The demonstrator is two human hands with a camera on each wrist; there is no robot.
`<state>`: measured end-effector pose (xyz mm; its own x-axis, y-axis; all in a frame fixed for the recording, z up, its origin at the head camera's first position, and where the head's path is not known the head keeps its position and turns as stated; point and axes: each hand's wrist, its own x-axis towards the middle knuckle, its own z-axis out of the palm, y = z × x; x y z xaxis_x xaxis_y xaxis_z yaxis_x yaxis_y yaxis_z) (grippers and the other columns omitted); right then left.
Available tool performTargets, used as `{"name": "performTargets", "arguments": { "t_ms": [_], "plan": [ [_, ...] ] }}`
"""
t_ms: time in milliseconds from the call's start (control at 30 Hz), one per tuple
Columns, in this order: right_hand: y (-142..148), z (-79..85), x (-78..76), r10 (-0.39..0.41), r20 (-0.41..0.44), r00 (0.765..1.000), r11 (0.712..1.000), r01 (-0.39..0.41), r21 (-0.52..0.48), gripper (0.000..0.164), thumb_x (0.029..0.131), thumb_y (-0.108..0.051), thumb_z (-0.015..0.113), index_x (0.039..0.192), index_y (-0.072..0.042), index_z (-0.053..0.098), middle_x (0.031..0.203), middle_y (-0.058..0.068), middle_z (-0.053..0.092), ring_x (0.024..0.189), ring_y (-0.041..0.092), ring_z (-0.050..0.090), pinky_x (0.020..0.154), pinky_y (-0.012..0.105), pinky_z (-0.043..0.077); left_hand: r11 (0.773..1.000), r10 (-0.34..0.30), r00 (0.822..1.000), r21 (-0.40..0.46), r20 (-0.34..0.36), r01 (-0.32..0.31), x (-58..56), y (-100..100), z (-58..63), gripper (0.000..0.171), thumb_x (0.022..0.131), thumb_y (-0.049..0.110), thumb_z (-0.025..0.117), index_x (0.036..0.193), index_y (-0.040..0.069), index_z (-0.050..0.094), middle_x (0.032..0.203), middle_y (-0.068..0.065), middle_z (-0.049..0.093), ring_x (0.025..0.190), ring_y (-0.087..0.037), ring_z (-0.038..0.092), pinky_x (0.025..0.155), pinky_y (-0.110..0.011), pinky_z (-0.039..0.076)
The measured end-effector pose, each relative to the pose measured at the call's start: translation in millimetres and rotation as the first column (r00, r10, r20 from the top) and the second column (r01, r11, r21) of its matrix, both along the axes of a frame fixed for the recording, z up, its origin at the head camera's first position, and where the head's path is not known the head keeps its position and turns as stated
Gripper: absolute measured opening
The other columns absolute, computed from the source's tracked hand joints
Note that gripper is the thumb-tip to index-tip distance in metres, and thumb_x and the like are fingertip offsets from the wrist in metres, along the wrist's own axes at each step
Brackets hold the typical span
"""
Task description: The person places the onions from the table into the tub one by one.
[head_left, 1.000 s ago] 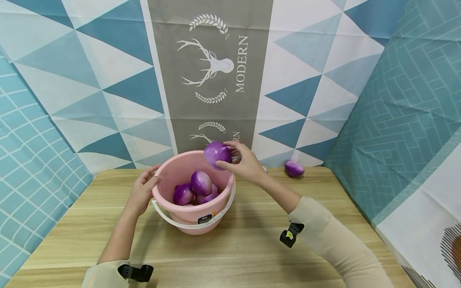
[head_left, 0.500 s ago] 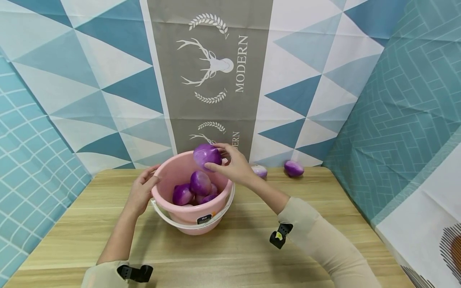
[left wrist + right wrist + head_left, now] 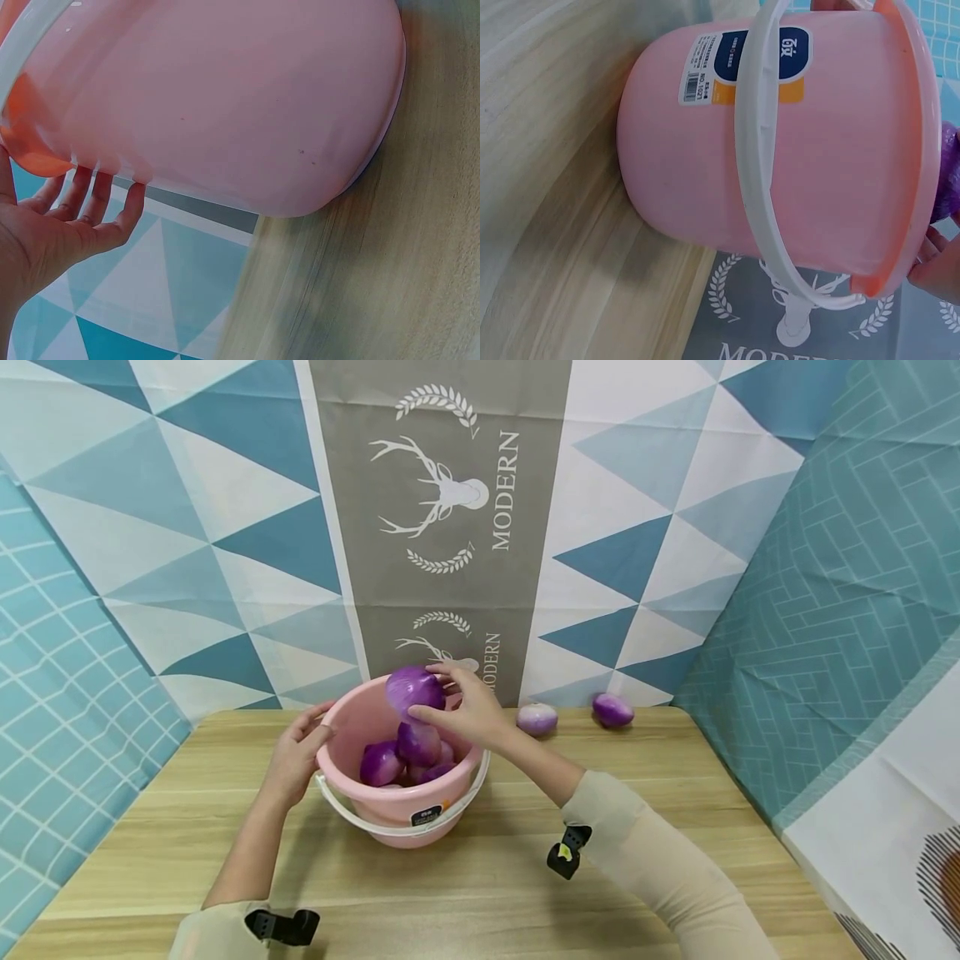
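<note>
A pink bucket stands upright on the wooden table, its white handle hanging down at the front. My left hand grips its rim at the left, and in the left wrist view the fingers touch the outer wall. Over the bucket's opening, my right hand holds a purple onion between thumb and fingers. Inside lie several more purple onions. Only a sliver of the held onion shows past the rim in the right wrist view.
Two more onions lie at the table's back edge, right of the bucket: a pale one and a darker purple one. A patterned cloth hangs right behind the wooden table.
My right hand has moved left and slightly down with the onion, from the bucket's right rim to over its opening. The pale onion behind has come into view. My left hand stays put.
</note>
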<state>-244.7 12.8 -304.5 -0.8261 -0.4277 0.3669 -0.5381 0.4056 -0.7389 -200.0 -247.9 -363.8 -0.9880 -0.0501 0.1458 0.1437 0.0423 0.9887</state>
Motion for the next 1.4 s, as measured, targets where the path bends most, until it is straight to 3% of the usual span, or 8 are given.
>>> {"name": "performTargets", "arguments": {
  "t_ms": [267, 433, 567, 833, 1233, 1400],
  "plan": [
    [-12, -2.0, 3.3, 0.032, 0.034, 0.999, 0.999, -0.032, 0.009, 0.063, 0.077, -0.038, 0.075, 0.131, -0.019, 0.05, 0.119, 0.003, 0.057, 0.106, 0.017, 0.055, 0.091, 0.038, 0.05, 1.0, -0.001, 1.0, 0.015, 0.002, 0.001, -0.9, 1, 0.3, 0.044, 0.095, 0.012, 0.047, 0.136, 0.001, 0.037, 0.096, 0.011, 0.057, 0.084, -0.002, 0.06, 0.069, -0.019, 0.054],
    [-15, -1.8, 7.0, 0.034, 0.032, 0.999, 0.999, -0.035, 0.034, 0.063, 0.075, -0.041, 0.076, 0.13, -0.024, 0.051, 0.12, -0.001, 0.057, 0.107, 0.015, 0.056, 0.09, 0.033, 0.05, 1.0, 0.008, 1.0, 0.016, 0.0, -0.008, -0.8, 1, 0.1, 0.044, 0.095, 0.012, 0.047, 0.135, 0.0, 0.037, 0.095, 0.012, 0.058, 0.082, -0.001, 0.059, 0.067, -0.018, 0.054],
    [-16, -2.2, 7.4, 0.042, 0.002, 0.999, 0.998, -0.042, 0.051, 0.064, 0.075, -0.039, 0.077, 0.131, -0.02, 0.05, 0.124, 0.0, 0.057, 0.11, 0.016, 0.057, 0.091, 0.029, 0.05, 1.0, 0.014, 1.0, 0.008, 0.009, -0.014, -0.4, 1, 1.2, 0.045, 0.094, 0.012, 0.048, 0.136, 0.0, 0.037, 0.094, 0.012, 0.057, 0.082, -0.001, 0.059, 0.066, -0.018, 0.054],
    [-13, -3.6, 6.2, 0.059, -0.009, 0.998, 0.998, -0.059, 0.011, 0.062, 0.078, -0.033, 0.075, 0.131, -0.011, 0.051, 0.127, 0.007, 0.055, 0.113, 0.027, 0.056, 0.093, 0.043, 0.049, 1.0, 0.024, 0.999, -0.021, 0.027, -0.023, 0.6, 2, 2.6, 0.047, 0.094, 0.013, 0.048, 0.138, 0.0, 0.035, 0.094, 0.011, 0.057, 0.083, -0.001, 0.059, 0.068, -0.019, 0.054],
    [13, 0.6, -6.3, -0.016, -0.06, 0.998, 0.995, 0.01, -0.103, 0.045, 0.081, -0.025, 0.074, 0.12, -0.009, 0.059, 0.117, 0.014, 0.059, 0.106, 0.032, 0.06, 0.087, 0.042, 0.052, 0.999, 0.02, 1.0, -0.025, 0.018, -0.019, -0.3, 1, 1.1, 0.047, 0.095, 0.013, 0.047, 0.138, 0.0, 0.035, 0.093, 0.012, 0.057, 0.083, -0.001, 0.059, 0.068, -0.02, 0.054],
    [33, -0.9, -15.6, -0.084, -0.054, 0.995, 0.992, 0.079, -0.095, 0.043, 0.081, -0.027, 0.073, 0.12, -0.012, 0.06, 0.117, 0.009, 0.059, 0.105, 0.028, 0.061, 0.087, 0.039, 0.052, 1.0, 0.019, 1.0, -0.02, 0.014, -0.019, -1.1, 0, -0.2, 0.046, 0.095, 0.013, 0.047, 0.138, 0.0, 0.036, 0.093, 0.012, 0.057, 0.082, -0.001, 0.059, 0.068, -0.019, 0.054]
  ]
}}
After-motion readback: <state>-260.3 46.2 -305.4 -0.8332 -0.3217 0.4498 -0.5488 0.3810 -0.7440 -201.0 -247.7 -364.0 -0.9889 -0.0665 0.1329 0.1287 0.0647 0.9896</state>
